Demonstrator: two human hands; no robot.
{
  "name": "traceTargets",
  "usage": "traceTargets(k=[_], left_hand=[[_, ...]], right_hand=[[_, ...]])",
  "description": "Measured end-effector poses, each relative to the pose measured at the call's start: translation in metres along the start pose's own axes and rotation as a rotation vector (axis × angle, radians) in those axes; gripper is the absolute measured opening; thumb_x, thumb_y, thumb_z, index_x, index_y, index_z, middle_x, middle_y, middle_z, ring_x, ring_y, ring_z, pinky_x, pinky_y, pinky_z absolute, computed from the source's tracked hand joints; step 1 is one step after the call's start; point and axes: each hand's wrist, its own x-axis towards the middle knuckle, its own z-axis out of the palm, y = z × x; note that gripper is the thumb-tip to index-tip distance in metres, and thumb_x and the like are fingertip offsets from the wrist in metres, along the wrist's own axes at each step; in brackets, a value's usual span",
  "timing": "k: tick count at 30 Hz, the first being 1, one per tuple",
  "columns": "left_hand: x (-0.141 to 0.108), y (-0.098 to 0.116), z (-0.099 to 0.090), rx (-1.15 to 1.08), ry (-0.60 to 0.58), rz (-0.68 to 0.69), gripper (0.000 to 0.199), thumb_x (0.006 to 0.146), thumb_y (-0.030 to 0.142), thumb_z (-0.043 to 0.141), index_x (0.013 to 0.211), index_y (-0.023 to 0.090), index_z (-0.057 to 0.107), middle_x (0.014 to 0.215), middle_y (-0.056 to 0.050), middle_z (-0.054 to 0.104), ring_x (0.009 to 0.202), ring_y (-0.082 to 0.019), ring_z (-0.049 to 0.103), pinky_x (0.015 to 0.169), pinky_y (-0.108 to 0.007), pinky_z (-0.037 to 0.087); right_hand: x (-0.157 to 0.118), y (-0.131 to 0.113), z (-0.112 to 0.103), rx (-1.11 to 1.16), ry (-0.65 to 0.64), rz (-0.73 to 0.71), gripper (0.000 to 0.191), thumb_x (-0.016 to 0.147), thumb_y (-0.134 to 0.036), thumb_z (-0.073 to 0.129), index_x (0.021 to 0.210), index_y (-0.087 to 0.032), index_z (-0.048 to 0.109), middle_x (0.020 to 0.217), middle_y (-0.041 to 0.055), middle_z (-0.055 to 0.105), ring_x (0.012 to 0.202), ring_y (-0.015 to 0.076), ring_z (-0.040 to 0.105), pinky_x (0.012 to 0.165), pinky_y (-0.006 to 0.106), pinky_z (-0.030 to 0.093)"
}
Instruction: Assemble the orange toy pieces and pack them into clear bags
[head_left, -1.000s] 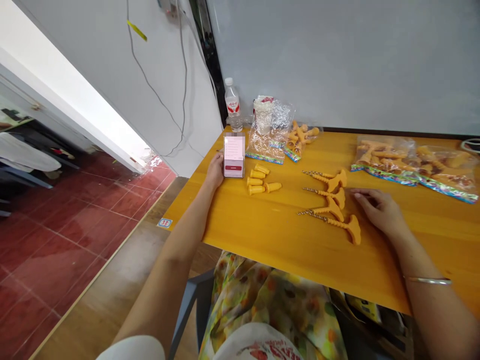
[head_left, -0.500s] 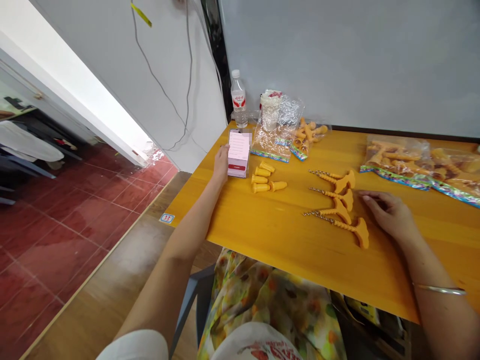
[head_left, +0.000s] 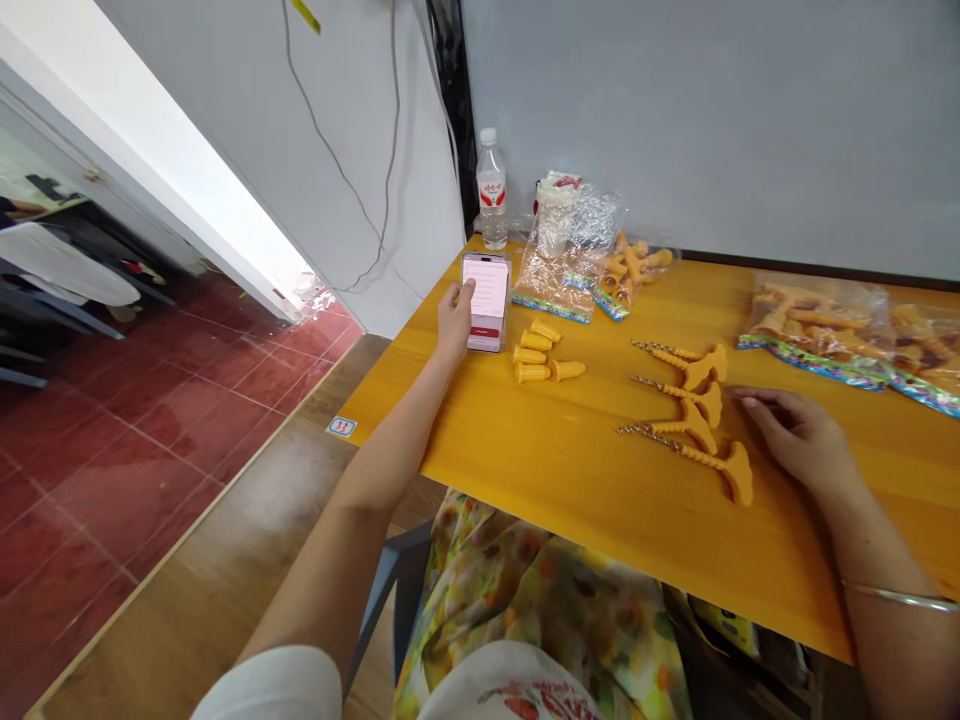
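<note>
Left hand [head_left: 455, 318] on phone [head_left: 486, 303], grip unclear; right hand [head_left: 804, 440], fingers slightly apart, beside orange-handled corkscrews [head_left: 701, 375].

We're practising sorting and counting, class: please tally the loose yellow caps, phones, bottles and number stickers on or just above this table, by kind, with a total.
Loose yellow caps: 5
Phone: 1
Bottle: 1
Number sticker: 1
Total: 8

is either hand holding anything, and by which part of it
The left hand touches the phone at its left edge, thumb over the screen; whether it is actually held cannot be told. The right hand shows nothing held.
</note>
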Motion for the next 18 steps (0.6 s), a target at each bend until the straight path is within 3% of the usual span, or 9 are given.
traceTargets(k=[7,18], left_hand=[[-0.0012,0.0020,0.0006,0.023,-0.006,0.000,0.040,0.087,0.053,0.065,0.069,0.019,0.053,0.069,0.001,0.052,0.069,-0.014,0.052,0.065,-0.028,0.039],[-0.0004,0.0024,0.0009,-0.003,0.001,-0.021,0.041,0.090,0.047,0.063,0.064,0.020,0.046,0.067,0.001,0.048,0.067,-0.014,0.049,0.067,-0.029,0.038]], right_hand=[[0.0008,0.0031,0.0004,-0.024,0.008,-0.004,0.030,0.081,-0.051,0.054,0.091,-0.028,0.071,0.099,0.0119,0.075,0.091,0.0328,0.069,0.086,0.053,0.054],[0.0007,-0.0021,-0.0017,-0.015,0.004,0.009,0.027,0.081,-0.050,0.055,0.089,-0.029,0.071,0.101,0.0111,0.076,0.096,0.0328,0.070,0.089,0.053,0.054]])
